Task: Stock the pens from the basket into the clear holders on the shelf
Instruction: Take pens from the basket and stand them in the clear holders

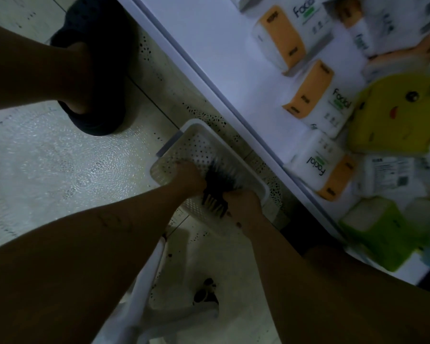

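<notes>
Fingers of my left hand [188, 178] and right hand [243, 204] clamp the pens [216, 187]; loose ones may spill leaving the basket [191, 125]

Your head camera looks steeply down from above, fairly near the basket [199, 145] on the floor [60, 157]. The shelf [221, 58] crosses the right side diagonally, dim and seemingly motion-blurred.

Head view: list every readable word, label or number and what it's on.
"Facial": top tissue pack, white face.
"Facial": middle tissue pack, white face.
"Facial": lower tissue pack, upside down.
Dark print on orange bands: too blurred to read.
White label with a code square: too small to read.
Yellow pack: cartoon face, no legible text.
No print visible on pens or basket.
</notes>
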`<state>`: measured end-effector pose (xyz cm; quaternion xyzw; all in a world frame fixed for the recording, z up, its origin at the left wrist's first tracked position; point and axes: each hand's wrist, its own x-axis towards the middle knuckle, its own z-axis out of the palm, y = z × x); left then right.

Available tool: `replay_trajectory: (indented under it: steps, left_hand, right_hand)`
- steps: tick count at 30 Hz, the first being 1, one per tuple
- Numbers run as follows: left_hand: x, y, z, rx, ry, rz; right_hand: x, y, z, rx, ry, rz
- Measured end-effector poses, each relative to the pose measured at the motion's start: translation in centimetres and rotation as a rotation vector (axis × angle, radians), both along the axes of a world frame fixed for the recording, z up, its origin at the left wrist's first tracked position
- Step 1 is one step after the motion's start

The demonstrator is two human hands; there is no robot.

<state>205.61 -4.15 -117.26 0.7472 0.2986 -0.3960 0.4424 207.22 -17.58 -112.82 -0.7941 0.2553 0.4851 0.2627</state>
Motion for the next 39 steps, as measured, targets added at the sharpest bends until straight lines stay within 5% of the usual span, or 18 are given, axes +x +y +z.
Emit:
replay_trajectory:
  steps: [11, 24, 34, 39]
  left_hand:
    - [0.7, 0.7, 3.6, -0.036, 0.024, 0.089]
    - [0.6, -1.8, 14.4, -0.133, -0.307, 0.020]
    - [0.5, -3.3, 22.8, -0.277, -0.616, 0.002]
    - [-0.2, -4.3, 28.4, -0.411, -0.714, 0.011]
  right_hand:
    - [-2.4, -2.0, 3.2, -0.012, -0.208, 0.086]
    - [-2.9, -1.5, 11.9, 0.089, -0.498, 0.080]
    - [-3.4, -2.3, 19.0, 0.037, -0.801, -0.138]
    - [-3.3, -2.6, 23.5, 0.193, -1.028, -0.342]
